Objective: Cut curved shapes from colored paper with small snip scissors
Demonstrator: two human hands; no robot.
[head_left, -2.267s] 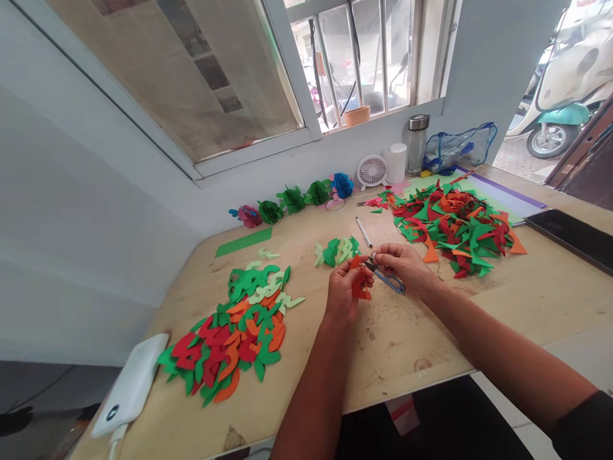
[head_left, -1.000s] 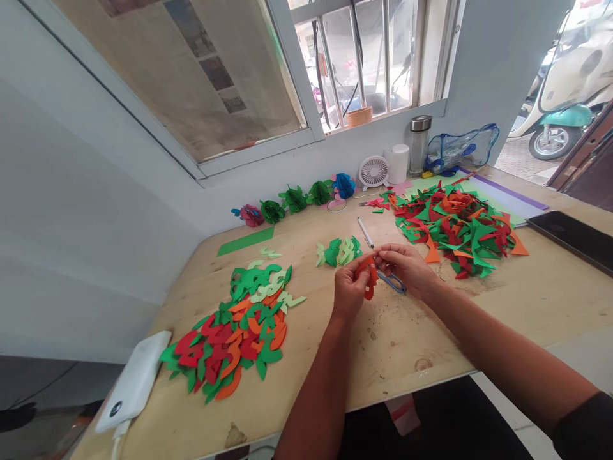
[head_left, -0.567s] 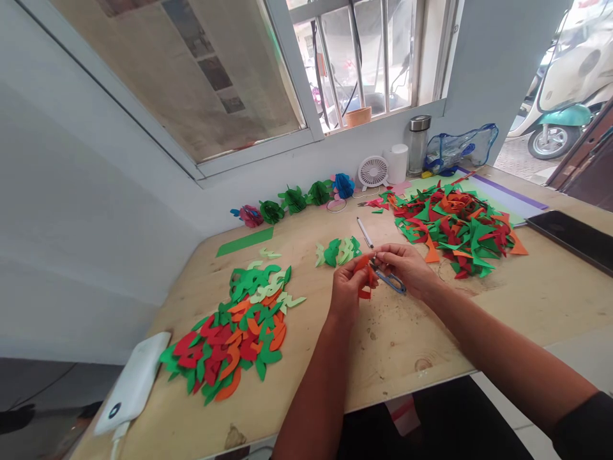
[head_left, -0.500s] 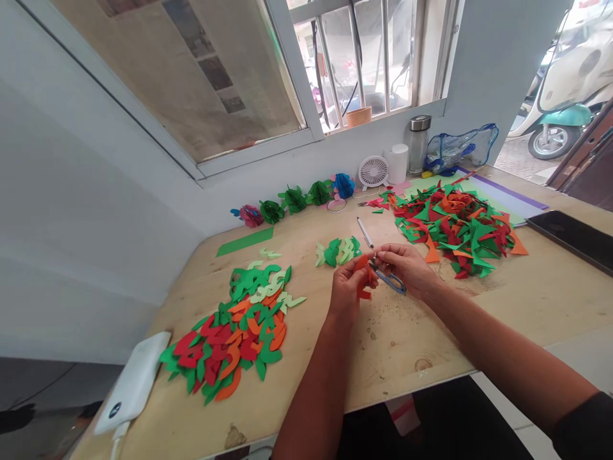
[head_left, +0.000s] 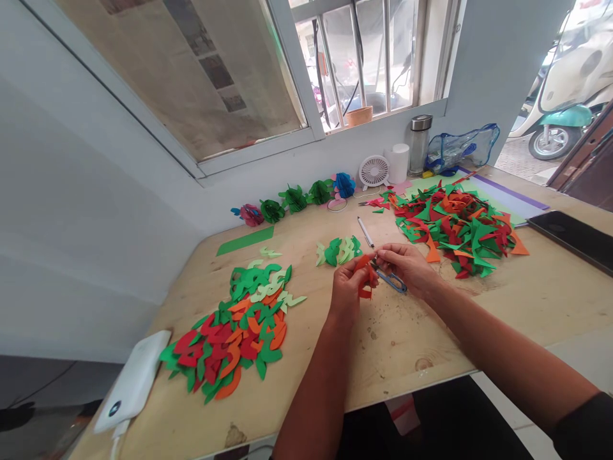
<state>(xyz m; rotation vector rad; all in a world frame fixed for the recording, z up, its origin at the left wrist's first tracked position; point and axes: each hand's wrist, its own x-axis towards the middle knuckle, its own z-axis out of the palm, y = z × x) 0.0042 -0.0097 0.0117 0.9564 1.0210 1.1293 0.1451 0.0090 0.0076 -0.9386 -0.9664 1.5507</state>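
My left hand [head_left: 348, 284] is closed on a folded orange paper piece [head_left: 365, 292] above the middle of the table. Beside it, the fingertips of my right hand [head_left: 407, 265] are pinched together at the paper's right edge; what they hold is too small to make out. Scissors with blue handles [head_left: 396, 283] lie partly hidden under my hands. A white pen [head_left: 365, 231] rests just beyond my fingertips. Green and pale green cut shapes [head_left: 339, 251] sit behind my left hand.
A pile of cut shapes [head_left: 239, 332] lies at the left, a heap of paper scraps [head_left: 460, 223] at the right. Paper flowers [head_left: 294, 199], a small fan [head_left: 374, 172] and a bottle [head_left: 419, 145] stand along the wall. A phone [head_left: 575, 237] and a power bank [head_left: 134, 382] flank the table.
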